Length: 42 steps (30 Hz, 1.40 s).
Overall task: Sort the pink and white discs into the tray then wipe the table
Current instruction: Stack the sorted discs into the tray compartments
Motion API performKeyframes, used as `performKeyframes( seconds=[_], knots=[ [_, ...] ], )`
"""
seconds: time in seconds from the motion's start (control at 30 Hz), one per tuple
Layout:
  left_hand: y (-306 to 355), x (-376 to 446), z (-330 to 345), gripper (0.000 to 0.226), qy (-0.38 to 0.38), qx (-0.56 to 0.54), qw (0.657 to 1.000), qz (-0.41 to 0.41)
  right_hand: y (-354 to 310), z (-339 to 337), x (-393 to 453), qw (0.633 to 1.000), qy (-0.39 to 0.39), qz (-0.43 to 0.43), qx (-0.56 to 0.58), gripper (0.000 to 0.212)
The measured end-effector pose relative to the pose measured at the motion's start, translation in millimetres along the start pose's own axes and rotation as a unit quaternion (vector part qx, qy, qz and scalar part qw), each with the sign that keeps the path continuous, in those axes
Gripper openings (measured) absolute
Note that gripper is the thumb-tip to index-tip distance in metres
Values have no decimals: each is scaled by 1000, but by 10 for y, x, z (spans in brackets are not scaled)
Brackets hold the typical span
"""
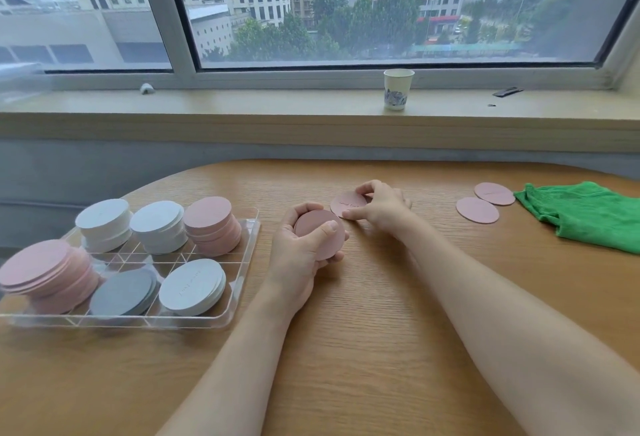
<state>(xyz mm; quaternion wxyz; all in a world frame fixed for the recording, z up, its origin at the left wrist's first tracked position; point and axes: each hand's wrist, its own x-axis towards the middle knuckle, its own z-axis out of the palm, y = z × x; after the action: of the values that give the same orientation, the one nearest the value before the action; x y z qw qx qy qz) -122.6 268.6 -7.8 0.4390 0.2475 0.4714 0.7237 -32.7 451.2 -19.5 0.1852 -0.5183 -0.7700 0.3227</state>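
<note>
1. My left hand (pixel 304 245) curls around a small stack of round pink discs (pixel 320 236), thumb on top.
2. My right hand (pixel 379 208) pinches a single flat pink disc (pixel 346 205) lying on the wooden table (pixel 363 314).
3. The clear divided plastic tray (pixel 242 262) sits left; 2 loose pink discs (pixel 485 203) lie right, beside a crumpled green cloth (pixel 585 215).

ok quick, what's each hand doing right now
Left hand: gripping a small stack of pink discs.
Right hand: pinching a single pink disc lying on the table.
</note>
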Motion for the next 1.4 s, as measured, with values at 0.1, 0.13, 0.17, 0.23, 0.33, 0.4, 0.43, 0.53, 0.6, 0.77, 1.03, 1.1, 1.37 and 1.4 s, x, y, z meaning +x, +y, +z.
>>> performKeyframes(
  seconds=[0.1, 0.13, 0.17, 0.23, 0.33, 0.4, 0.43, 0.53, 0.6, 0.77, 1.03, 1.1, 1.37, 1.4],
  knots=[
    [-3, 15, -1, 34, 5, -6, 1000, 5, 21, 8, -145, 993, 42, -52, 92, 39],
    [-6, 19, 1, 34, 8, -6, 1000, 6, 34, 0, -204, 987, 54, -67, 139, 31],
    [-6, 20, 2, 34, 10, -5, 1000, 7, 47, -15, -263, 979, 64, -76, 181, 23],
    [-9, 20, 0, 32, 14, -6, 1000, 9, 81, -61, -386, 963, 85, -83, 241, 14],
    [-13, 9, 2, 32, 17, 4, 1000, 10, 166, -140, -599, 938, 100, -78, 323, 13],
    [-27, -11, 26, 31, 4, 11, 1000, 7, 244, -197, -780, 921, 90, -69, 374, 14],
    [-35, -25, 46, 32, -6, 14, 1000, 1, 277, -229, -881, 910, 79, -65, 402, 15],
    [-54, -63, 110, 46, -30, 40, 999, -18, 321, -313, -1130, 875, 38, -70, 477, 21],
    [-77, -86, 143, 63, -65, 54, 996, -25, 320, -329, -1245, 871, 21, -87, 482, 24],
    [-111, -147, 209, 78, -116, 72, 990, -32, 251, -268, -1360, 899, 47, -118, 419, 19],
    [-157, -164, 232, 40, -152, 44, 986, -45, 294, -277, -1330, 911, 65, -117, 389, 10],
    [-163, -166, 230, 39, -141, 44, 988, -52, 364, -383, -1298, 916, 85, -97, 379, 11],
    [-274, -245, 556, 29, -143, 38, 984, -103, 1195, -1024, -856, 977, 191, -93, -3, 26],
    [-292, -252, 620, 29, -148, 37, 982, -111, 1280, -1090, -797, 979, 187, -77, -18, 29]
  ],
)
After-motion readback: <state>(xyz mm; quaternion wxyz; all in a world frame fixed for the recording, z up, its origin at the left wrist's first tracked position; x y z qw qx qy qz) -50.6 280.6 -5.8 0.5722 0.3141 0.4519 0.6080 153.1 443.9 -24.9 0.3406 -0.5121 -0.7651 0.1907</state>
